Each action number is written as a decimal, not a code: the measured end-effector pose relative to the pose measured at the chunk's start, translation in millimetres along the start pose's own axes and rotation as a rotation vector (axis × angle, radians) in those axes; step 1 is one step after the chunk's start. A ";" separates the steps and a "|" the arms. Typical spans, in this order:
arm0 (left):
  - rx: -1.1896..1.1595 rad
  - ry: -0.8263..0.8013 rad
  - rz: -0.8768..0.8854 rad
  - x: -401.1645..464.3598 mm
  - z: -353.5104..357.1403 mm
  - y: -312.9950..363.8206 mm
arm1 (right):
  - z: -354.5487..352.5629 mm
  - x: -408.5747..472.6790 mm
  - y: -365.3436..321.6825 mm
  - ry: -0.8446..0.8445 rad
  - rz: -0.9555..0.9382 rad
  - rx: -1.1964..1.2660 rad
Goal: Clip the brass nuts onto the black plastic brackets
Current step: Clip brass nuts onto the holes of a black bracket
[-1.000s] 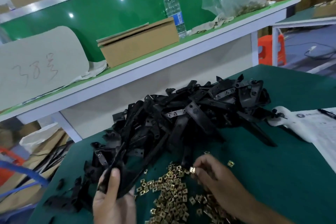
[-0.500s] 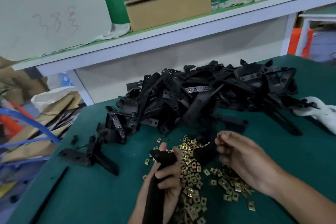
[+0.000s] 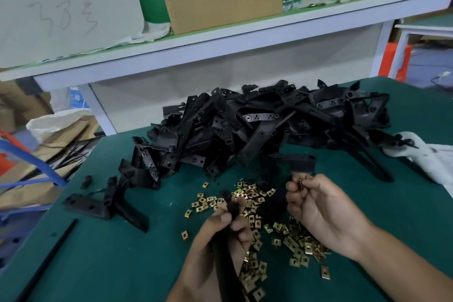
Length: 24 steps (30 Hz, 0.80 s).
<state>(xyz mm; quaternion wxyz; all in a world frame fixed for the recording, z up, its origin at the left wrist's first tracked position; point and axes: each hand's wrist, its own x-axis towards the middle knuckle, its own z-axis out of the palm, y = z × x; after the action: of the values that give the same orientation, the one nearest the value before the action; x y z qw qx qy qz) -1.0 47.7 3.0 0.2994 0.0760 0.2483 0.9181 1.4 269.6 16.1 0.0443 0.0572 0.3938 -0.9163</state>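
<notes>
My left hand (image 3: 215,247) grips a long black plastic bracket (image 3: 226,270), its upper end sticking up past my fingers near the table's front. My right hand (image 3: 321,213) pinches one brass nut (image 3: 300,184) between thumb and fingertips, a short way right of the bracket's tip and apart from it. Several loose brass nuts (image 3: 255,206) lie scattered on the green mat between and below my hands. A big heap of black brackets (image 3: 257,127) fills the middle of the table behind them.
A few separate brackets (image 3: 107,201) lie at the left on the green table (image 3: 103,262), with a thin black strip (image 3: 49,260) near its left edge. A white cloth (image 3: 431,154) sits at the right. A shelf behind carries a cardboard box (image 3: 223,2).
My right hand has lifted the brass nut slightly and holds it beside the bracket tip. My left hand keeps its grip on the bracket. The view has moved a little closer.
</notes>
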 end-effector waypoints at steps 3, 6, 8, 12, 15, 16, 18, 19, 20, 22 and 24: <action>0.089 -0.006 0.020 7.5 6.2 -11.2 | 1.8 -1.8 -2.7 -0.004 -0.006 -0.022; 0.281 0.072 0.021 13.2 12.9 -20.8 | 2.7 -3.3 -5.2 0.002 0.007 -0.022; 0.371 0.124 0.057 10.3 14.7 -22.1 | 2.5 -3.1 -5.5 0.009 0.019 -0.016; 0.592 0.270 0.054 2.5 8.2 -14.1 | 2.6 -1.1 -3.7 0.019 0.024 -0.021; 0.530 0.189 0.068 1.3 14.6 -13.0 | 1.5 0.3 -1.8 0.038 0.017 -0.010; 0.511 0.175 0.070 0.6 19.3 -12.8 | 1.2 0.6 -1.3 0.044 0.013 -0.011; 0.495 0.185 0.089 0.3 21.9 -13.2 | 1.0 0.7 -1.7 0.042 0.009 -0.018; 0.514 0.203 0.100 0.0 22.2 -12.9 | 1.2 0.2 -2.4 0.031 0.014 -0.013; 0.550 0.215 0.123 -0.2 22.4 -12.1 | 1.3 -0.6 -3.2 0.017 0.027 0.004; 0.643 0.214 0.167 0.0 19.4 -10.5 | 1.8 -2.0 -3.8 -0.011 0.060 0.046; 0.713 0.228 0.194 -0.8 16.4 -10.4 | 3.0 -3.1 -3.2 -0.010 0.074 0.013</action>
<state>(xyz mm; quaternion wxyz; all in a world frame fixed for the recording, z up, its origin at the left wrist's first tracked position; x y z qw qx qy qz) 9.7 61.2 12.0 0.1364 0.0959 0.5755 0.8006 3.8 269.7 20.9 0.0799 0.0675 0.3851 -0.9169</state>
